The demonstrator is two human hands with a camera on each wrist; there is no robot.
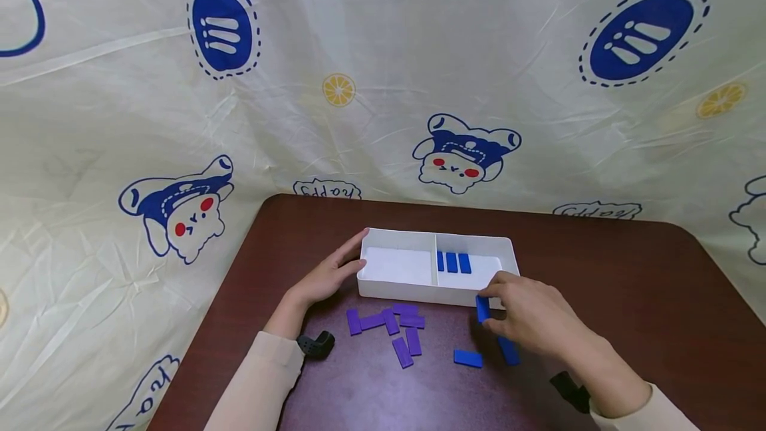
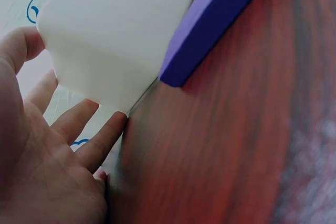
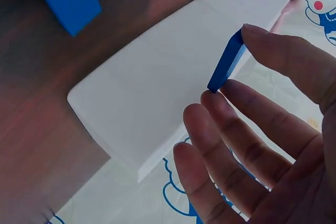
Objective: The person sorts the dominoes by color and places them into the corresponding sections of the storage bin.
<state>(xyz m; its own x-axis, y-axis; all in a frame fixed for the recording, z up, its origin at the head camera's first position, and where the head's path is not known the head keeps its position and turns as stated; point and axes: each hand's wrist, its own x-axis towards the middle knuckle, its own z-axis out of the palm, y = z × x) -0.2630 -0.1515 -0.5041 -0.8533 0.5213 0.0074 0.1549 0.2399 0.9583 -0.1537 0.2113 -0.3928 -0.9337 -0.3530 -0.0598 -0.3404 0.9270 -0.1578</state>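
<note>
Between the thumb and fingertips of my right hand, a blue block is pinched by its two ends, in front of the white box. The right wrist view shows this blue block tilted, with the box's long outer wall behind it. My left hand is at the box's left end; in the left wrist view its fingertips touch the end wall, fingers spread. Three blue blocks stand in a row in the right compartment, beside the divider. The left compartment shows a bare floor.
Several purple blocks lie scattered on the dark wooden table before the box. Two more blue blocks, one flat and one partly beneath my right hand, lie nearer me. A printed sheet hangs behind the table.
</note>
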